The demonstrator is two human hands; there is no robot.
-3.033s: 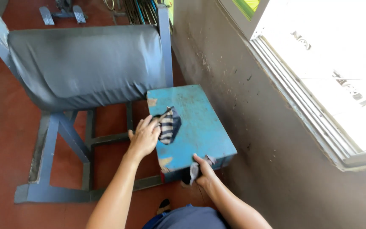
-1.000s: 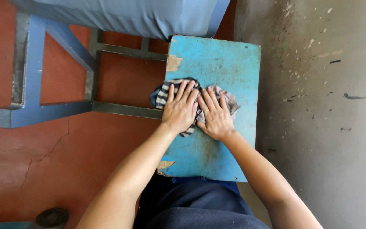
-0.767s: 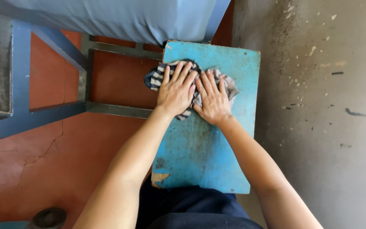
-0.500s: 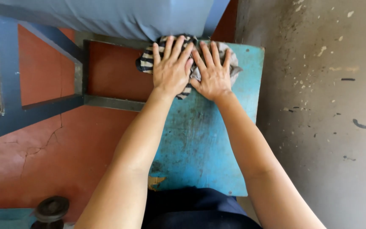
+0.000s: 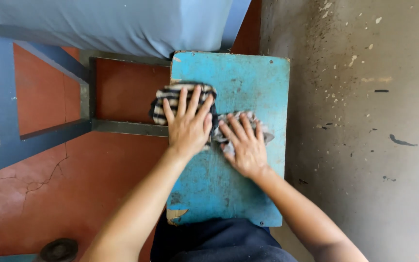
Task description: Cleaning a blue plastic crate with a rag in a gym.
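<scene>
The striped cloth [image 5: 180, 99] lies crumpled on the blue wooden board [image 5: 248, 73], in the board's upper half, with its left end hanging a little past the board's left edge. No container shows anywhere in view, so nothing sits inside anything; the cloth simply rests on the board's flat top.

Your left hand [image 5: 188, 127] lies flat on the left, darker striped part of the cloth, fingers spread and pointing away from you, palm pressing down rather than closing around it. Your right hand [image 5: 246, 145] lies just beside it, touching or nearly touching, also flat with fingers splayed over the paler, bunched right end of the cloth. Neither hand grasps the fabric; both are open and bear on it from above, so most of the cloth is under your palms and only its fringes show past your fingertips.

The board's paint is worn, with a chipped corner near your lap. Past its far edge stands a bench with a grey padded seat [image 5: 112, 24] on a blue metal frame [image 5: 6, 97], over a red floor [image 5: 49, 189]. On the right rises a stained grey wall [image 5: 364, 121].
</scene>
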